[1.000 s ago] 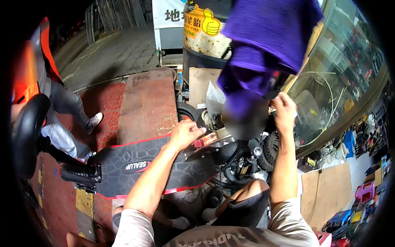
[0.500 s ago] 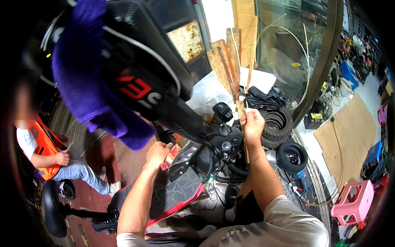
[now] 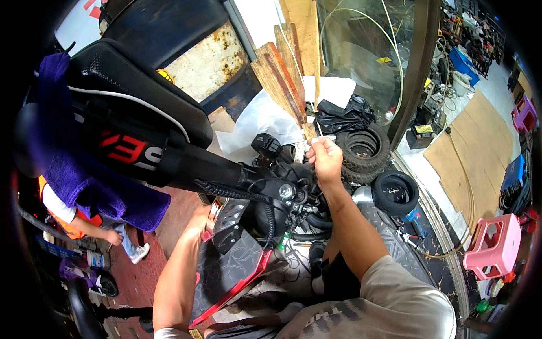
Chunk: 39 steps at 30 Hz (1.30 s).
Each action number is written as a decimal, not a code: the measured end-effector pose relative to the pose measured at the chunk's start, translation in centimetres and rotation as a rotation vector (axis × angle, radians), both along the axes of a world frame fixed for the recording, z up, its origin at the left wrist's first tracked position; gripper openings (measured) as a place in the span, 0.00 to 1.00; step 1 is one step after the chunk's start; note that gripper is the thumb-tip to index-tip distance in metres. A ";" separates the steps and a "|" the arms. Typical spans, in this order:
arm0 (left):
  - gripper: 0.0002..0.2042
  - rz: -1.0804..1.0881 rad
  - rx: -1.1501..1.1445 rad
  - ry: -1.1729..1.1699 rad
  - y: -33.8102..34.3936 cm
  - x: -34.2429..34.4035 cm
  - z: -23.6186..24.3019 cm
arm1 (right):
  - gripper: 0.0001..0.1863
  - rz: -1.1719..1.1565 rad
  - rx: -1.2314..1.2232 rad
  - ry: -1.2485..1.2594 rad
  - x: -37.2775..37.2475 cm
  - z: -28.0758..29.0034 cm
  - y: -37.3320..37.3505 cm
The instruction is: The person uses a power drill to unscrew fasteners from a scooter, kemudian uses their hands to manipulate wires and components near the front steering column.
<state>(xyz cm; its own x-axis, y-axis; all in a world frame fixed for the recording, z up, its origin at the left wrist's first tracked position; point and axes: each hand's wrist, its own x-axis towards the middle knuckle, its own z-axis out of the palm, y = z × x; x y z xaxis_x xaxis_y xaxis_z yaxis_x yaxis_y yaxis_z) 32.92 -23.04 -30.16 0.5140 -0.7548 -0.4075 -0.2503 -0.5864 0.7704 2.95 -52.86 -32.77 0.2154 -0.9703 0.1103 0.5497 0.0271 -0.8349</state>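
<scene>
An electric scooter lies in front of me. Its thick black stem (image 3: 209, 166) slants from upper left, and its dark patterned deck (image 3: 226, 271) has a red edge. My left hand (image 3: 199, 219) is closed at the deck's front end beside a black slotted bracket (image 3: 230, 220); some of its fingertips are hidden. Beyond the cables and round black housing (image 3: 259, 214), my right hand (image 3: 326, 158) is pinched on a small pale thing too small to name. A silvery metal piece (image 3: 300, 151) shows just left of that hand. A purple towel (image 3: 107, 192) hangs over the stem.
Stacked tires (image 3: 361, 148) and another tire (image 3: 396, 193) lie to the right. Wood boards (image 3: 282, 79) lean behind. At the right are a cardboard sheet (image 3: 471, 158) and a pink stool (image 3: 494, 247). A person in an orange vest (image 3: 84, 217) is at the left.
My view has shifted, and the stem and towel now sit lower and further left. The person in the vest, seated-looking before, now appears upright. My left hand stays at the deck's front end.
</scene>
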 end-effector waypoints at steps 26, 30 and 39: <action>0.30 -0.758 -0.087 -0.718 -1.3 1.7 3.6 | 0.09 0.042 -0.008 0.176 -1.3 -0.2 -1.1; 0.36 -0.797 -0.165 -0.762 -1.7 0.3 4.5 | 0.09 0.039 -0.019 0.227 -1.5 0.3 -0.9; 0.28 -0.733 0.054 -0.701 -2.1 0.4 4.8 | 0.10 0.102 -0.055 0.274 0.2 2.7 1.4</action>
